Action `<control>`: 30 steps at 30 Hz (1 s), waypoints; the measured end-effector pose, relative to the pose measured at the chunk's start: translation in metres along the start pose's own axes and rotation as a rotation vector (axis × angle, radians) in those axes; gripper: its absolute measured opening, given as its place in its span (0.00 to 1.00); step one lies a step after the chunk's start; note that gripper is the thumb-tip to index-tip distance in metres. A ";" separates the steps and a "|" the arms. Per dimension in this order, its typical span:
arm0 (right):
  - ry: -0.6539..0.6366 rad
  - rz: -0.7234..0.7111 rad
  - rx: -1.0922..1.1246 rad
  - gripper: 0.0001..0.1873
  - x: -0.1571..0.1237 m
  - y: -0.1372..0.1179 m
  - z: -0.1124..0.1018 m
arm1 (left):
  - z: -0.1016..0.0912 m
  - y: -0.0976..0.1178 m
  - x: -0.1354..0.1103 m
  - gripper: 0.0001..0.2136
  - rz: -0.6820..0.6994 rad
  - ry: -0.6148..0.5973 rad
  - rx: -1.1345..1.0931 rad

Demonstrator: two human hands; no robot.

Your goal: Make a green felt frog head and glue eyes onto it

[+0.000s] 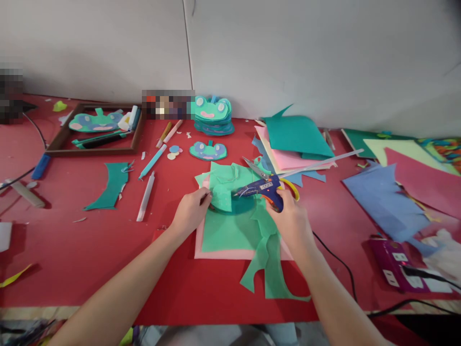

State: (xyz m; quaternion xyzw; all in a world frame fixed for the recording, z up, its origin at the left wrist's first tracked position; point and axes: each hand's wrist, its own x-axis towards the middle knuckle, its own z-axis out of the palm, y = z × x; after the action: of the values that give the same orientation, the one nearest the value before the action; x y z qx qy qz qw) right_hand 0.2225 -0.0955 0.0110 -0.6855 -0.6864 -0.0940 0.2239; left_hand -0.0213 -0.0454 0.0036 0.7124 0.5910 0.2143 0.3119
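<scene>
In my right hand (290,214) is a blue hot glue gun (264,186), its nozzle pointing left over the felt and a long glue stick (324,162) sticking out behind. My left hand (194,206) pinches the left edge of a light green felt piece (222,198), which partly overlaps a darker teal piece (243,205). Beneath lie a green felt sheet (230,235) and a pink sheet (199,250). Green felt offcuts (272,259) hang down below my right hand. Just behind the glue gun rest scissors (256,168) with yellow handles.
A stack of felt frog faces (212,113) stands at the back, one frog face (208,150) before it. At left is a brown tray (93,153); pens (146,197) lie nearby. Felt sheets (298,134) and a purple power strip (391,264) with cables occupy the right.
</scene>
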 end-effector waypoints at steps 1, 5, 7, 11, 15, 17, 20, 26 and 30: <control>0.000 -0.005 -0.005 0.16 -0.001 0.001 0.000 | 0.000 0.000 0.000 0.08 -0.004 -0.002 -0.001; -0.007 -0.012 -0.013 0.16 -0.004 0.005 -0.003 | -0.001 0.000 0.000 0.08 -0.016 -0.008 0.000; -0.009 -0.012 -0.012 0.15 -0.005 0.006 -0.005 | 0.000 -0.001 0.000 0.08 -0.013 -0.009 0.000; 0.013 -0.006 -0.011 0.15 -0.006 0.009 -0.009 | 0.000 0.000 0.000 0.08 -0.013 -0.006 0.010; 0.033 0.019 -0.022 0.14 -0.008 0.014 -0.012 | -0.001 0.002 0.000 0.08 -0.012 -0.010 0.010; 0.041 0.014 -0.023 0.14 -0.010 0.017 -0.013 | -0.001 0.002 0.000 0.08 -0.006 -0.004 0.005; 0.056 0.012 -0.027 0.14 -0.012 0.019 -0.014 | 0.000 0.001 0.000 0.08 -0.006 0.000 -0.004; 0.078 -0.004 -0.036 0.13 -0.014 0.019 -0.016 | 0.001 -0.001 0.000 0.08 0.011 0.009 -0.012; 0.082 -0.016 -0.048 0.13 -0.014 0.019 -0.017 | -0.001 0.001 0.000 0.08 0.005 0.003 -0.015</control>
State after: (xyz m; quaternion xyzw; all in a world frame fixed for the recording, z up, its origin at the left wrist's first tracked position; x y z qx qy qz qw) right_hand 0.2441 -0.1151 0.0168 -0.6809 -0.6795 -0.1403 0.2345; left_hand -0.0214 -0.0457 0.0044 0.7113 0.5880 0.2207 0.3156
